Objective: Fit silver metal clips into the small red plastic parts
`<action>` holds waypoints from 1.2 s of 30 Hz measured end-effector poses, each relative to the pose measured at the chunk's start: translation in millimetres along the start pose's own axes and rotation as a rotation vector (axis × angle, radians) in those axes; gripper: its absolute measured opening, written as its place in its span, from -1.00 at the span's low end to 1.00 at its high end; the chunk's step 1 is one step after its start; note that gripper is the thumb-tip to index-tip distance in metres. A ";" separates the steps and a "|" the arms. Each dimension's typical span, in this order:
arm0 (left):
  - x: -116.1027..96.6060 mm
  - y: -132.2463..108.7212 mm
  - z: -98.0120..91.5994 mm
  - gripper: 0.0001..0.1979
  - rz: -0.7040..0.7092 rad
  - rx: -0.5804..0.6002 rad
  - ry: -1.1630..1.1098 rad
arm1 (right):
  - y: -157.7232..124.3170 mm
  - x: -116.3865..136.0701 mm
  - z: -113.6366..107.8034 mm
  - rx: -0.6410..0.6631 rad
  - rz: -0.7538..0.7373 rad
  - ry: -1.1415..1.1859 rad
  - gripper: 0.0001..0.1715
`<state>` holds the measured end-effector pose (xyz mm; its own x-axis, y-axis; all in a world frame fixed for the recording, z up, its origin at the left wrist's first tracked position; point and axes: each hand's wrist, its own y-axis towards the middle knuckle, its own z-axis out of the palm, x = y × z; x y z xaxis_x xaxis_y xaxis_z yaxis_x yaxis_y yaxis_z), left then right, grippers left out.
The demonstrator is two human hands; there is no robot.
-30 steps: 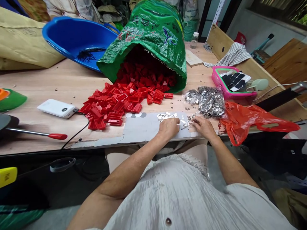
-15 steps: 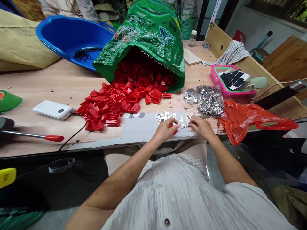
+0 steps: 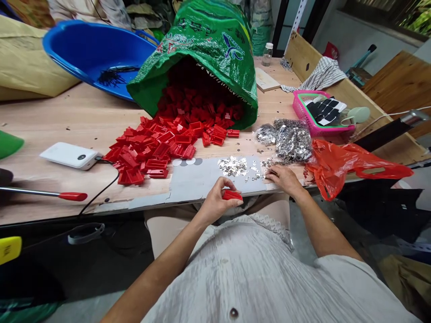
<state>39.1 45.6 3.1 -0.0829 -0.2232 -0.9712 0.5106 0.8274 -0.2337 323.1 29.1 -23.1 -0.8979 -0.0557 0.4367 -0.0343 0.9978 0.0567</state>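
Note:
My left hand (image 3: 217,200) is closed around a small red plastic part (image 3: 232,195), just off the table's front edge. The part lies between thumb and fingers. My right hand (image 3: 285,179) rests at the table edge, its fingertips bent together at a scatter of small metal pieces (image 3: 268,163). Whatever sits between those fingertips is too small to make out. Between the hands, a heap of shiny metal pieces (image 3: 233,166) lies on a grey sheet (image 3: 193,179). To the left is a large pile of similar red parts (image 3: 158,146), spilling from a green woven sack (image 3: 208,49).
Clear bags of metal pieces (image 3: 292,141) lie beyond my right hand, near a red plastic bag (image 3: 350,163) and a pink basket (image 3: 298,107). At left are a white power bank (image 3: 69,154) with a cable, a blue basin (image 3: 77,45) and a red-tipped lever (image 3: 72,196).
My left hand has drawn back toward my body and left, carrying the red plastic part away from the metal pieces. The right hand has stayed nearly in place.

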 end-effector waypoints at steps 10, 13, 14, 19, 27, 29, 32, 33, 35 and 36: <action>10.6 -16.3 -11.3 -0.46 0.117 0.002 0.022 | -16.4 -5.4 -15.8 -0.011 0.078 0.086 -0.90; 9.8 -18.6 -12.5 -0.55 0.140 0.001 -0.021 | -19.4 -5.8 -13.1 -0.026 0.068 0.072 -0.90; 9.6 -19.0 -13.2 -0.56 0.142 -0.008 -0.032 | -19.9 -5.7 -11.6 -0.026 0.065 0.060 -0.90; 12.6 -20.1 -18.3 -0.46 0.132 -0.140 -0.054 | -21.7 -7.1 -7.6 -0.040 0.064 0.054 -0.88; 17.8 -30.3 -16.7 -0.45 0.345 -0.316 0.160 | -24.9 24.0 -7.5 -0.157 0.092 0.377 -0.83; 17.6 -32.6 -15.3 -0.48 0.402 -0.334 0.288 | -24.2 48.9 -4.8 -0.127 0.053 0.506 -0.80; 15.6 -35.2 -13.5 -0.51 0.482 -0.373 0.463 | -23.2 89.4 -0.5 -0.081 -0.019 0.564 -0.83; 14.5 -35.9 -12.9 -0.52 0.500 -0.387 0.515 | -22.8 101.1 1.0 -0.075 -0.057 0.556 -0.86; 12.3 -36.8 -11.7 -0.53 0.534 -0.413 0.599 | -21.6 118.9 4.4 -0.079 -0.139 0.511 -0.90; 11.4 -36.9 -11.2 -0.53 0.557 -0.427 0.626 | -20.9 124.8 6.4 -0.081 -0.187 0.485 -0.92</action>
<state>9.7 18.3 0.1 -0.4295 0.4765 -0.7671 0.2680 0.8785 0.3956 209.0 1.5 24.5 -0.5729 -0.2623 0.7765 -0.1237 0.9642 0.2344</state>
